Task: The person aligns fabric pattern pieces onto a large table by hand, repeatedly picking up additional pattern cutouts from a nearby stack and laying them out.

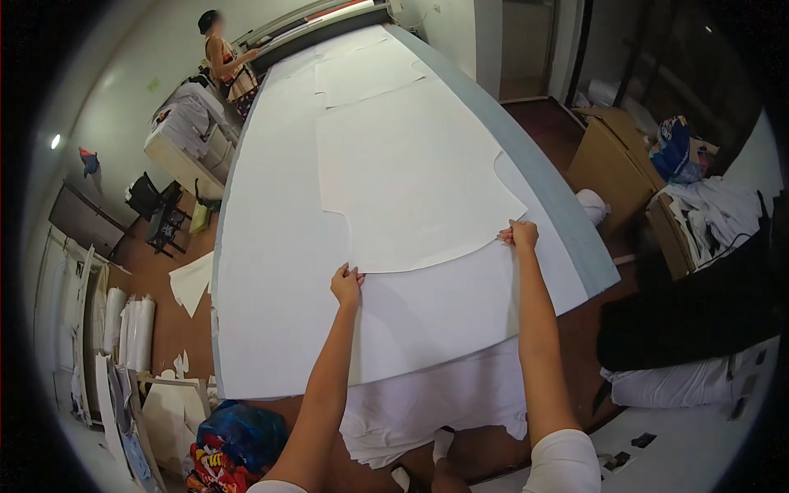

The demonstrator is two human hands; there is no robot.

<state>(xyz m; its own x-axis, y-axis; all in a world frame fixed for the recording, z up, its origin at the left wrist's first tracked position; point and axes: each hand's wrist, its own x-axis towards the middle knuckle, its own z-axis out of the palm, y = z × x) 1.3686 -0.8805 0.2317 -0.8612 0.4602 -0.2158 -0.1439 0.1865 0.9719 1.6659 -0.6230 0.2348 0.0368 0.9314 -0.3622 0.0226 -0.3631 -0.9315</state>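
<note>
A white cut fabric panel [411,181], with curved notches at its sides, lies on the white sheet [271,246] that covers the long table. My left hand [347,285] pinches the panel's near left corner, fingers closed on the edge. Farther right, my right hand [519,234] grips the near right corner in the same way. The panel's near edge runs between both hands in a shallow curve. Beyond it lies another white cut piece [370,78], toward the far end of the table.
A blue-grey strip [542,197] borders the table's right side. At the far end stands a roller machine [320,29], with another person [226,62] beside it. Cardboard boxes [612,156] stand at right. White cloth [436,403] bunches below the near edge; colourful fabric [238,435] lies lower left.
</note>
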